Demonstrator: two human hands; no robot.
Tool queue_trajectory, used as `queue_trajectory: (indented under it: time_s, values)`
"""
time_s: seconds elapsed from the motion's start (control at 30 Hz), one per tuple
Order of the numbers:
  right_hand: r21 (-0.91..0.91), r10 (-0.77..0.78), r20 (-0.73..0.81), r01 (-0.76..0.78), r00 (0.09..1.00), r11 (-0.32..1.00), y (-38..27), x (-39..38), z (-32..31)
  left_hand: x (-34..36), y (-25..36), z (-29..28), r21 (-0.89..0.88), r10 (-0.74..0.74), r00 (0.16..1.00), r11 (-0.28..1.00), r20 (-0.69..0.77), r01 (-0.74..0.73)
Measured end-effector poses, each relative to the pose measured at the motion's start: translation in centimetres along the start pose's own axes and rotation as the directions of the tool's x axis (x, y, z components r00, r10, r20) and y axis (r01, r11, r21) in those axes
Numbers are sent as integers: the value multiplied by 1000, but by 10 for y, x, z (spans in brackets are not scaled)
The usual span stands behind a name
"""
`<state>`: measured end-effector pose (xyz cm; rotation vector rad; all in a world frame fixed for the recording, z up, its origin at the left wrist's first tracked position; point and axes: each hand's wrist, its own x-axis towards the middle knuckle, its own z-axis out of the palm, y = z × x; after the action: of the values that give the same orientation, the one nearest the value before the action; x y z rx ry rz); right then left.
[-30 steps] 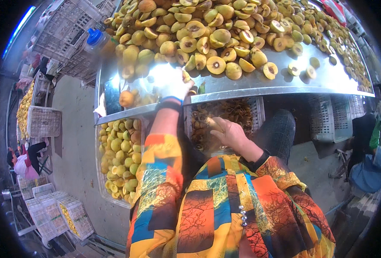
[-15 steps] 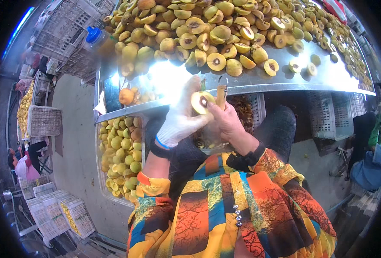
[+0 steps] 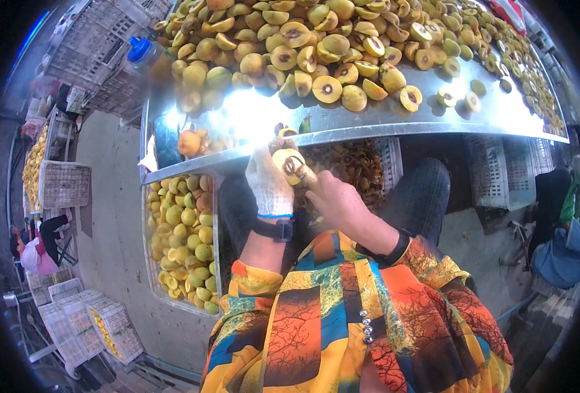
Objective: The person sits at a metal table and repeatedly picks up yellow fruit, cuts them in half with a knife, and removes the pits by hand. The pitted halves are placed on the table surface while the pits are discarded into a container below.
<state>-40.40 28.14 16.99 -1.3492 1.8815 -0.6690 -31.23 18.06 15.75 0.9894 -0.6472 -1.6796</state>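
Both hands are sitting lower and nearer the body than half a second ago, with the fruit half now being worked just under the table's edge at frame centre.

The gloved left hand [image 3: 270,187] is curling closed around a yellow fruit half [image 3: 286,159], cut face up, while the bare right hand [image 3: 332,200] is clenching a small tool [image 3: 301,171] whose tip is digging at the pit; its blade is too hidden to describe. Halved fruit is heaping on the steel table [image 3: 342,121] across the upper frame, and a crate of whole fruit [image 3: 182,236] is sitting at left. A slip seems the likely risk: wet fruit could be turning in the glove, sending the tool tip toward the left fingers.
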Motion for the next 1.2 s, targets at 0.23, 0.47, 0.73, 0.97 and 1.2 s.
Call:
queue_trajectory:
  time_s: [0.23,0.47,0.73,0.97,1.2]
  values:
    - [-86,-59,-90,52,994,995,6,-2,9,-10,2,12,24,94,995,995,-16,-94]
    - [-32,-108,81,111,991,993,10,-4,2,-4,9,3,176,-115,986,980,118,93]
    - [217,95,222,-144,970,965,-16,-3,-11,18,13,-15,60,-226,908,974,353,219]
    - [292,68,47,-79,997,953,-11,-3,10,-7,-4,6,98,-17,990,995,142,3]
    - [416,149,237,-239,960,877,-14,-5,-5,6,-19,4,166,-161,972,977,170,132]
